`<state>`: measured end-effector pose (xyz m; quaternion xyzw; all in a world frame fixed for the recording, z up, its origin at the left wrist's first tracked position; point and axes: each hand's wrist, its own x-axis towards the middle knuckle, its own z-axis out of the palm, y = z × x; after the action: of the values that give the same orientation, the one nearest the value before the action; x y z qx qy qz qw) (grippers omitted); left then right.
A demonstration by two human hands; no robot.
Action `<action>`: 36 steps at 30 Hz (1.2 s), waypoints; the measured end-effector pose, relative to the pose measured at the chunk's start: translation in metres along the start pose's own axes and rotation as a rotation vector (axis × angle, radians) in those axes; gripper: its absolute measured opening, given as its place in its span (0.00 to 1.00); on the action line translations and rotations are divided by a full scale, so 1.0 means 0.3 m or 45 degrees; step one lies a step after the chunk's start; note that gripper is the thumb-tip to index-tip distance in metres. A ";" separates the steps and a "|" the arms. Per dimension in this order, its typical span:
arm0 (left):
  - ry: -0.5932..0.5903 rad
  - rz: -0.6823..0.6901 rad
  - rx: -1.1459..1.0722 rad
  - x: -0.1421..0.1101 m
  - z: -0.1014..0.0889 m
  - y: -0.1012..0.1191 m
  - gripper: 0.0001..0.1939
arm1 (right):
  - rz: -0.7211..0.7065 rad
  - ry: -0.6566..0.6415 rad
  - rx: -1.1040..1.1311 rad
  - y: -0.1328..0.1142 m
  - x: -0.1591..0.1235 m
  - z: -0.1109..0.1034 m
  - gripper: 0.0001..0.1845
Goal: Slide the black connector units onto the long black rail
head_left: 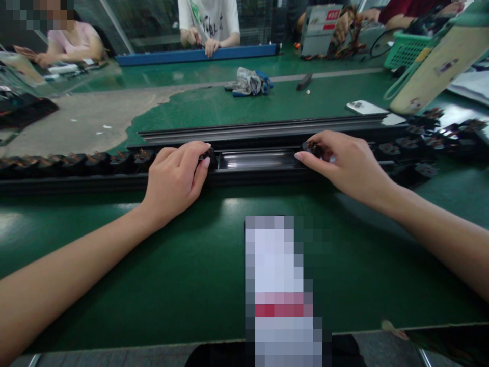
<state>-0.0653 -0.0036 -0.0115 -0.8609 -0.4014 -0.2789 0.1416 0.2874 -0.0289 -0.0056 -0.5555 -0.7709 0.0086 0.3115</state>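
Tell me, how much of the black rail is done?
Quite a lot, it looks. Done: a row of small black connectors sits along the black rail on the left, and more connectors lie on the right. In hand: your left hand and right hand each hold a connector. Left: the bare, shiny stretch of channel between them.

The 1 head-worn view faces forward and down, close above the left hand (174,184), right hand (347,168) and green workbench (160,255).
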 end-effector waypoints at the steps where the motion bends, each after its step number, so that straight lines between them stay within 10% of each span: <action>1: 0.002 0.002 0.004 0.000 0.000 0.000 0.17 | -0.004 -0.004 0.011 0.002 0.000 -0.003 0.18; 36: -0.062 -0.086 -0.067 0.001 -0.008 0.010 0.20 | -0.001 -0.027 0.052 0.034 -0.002 -0.024 0.18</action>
<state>-0.0635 -0.0064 -0.0095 -0.8568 -0.4260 -0.2728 0.0997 0.2999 -0.0280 -0.0038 -0.5486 -0.7741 0.0303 0.3145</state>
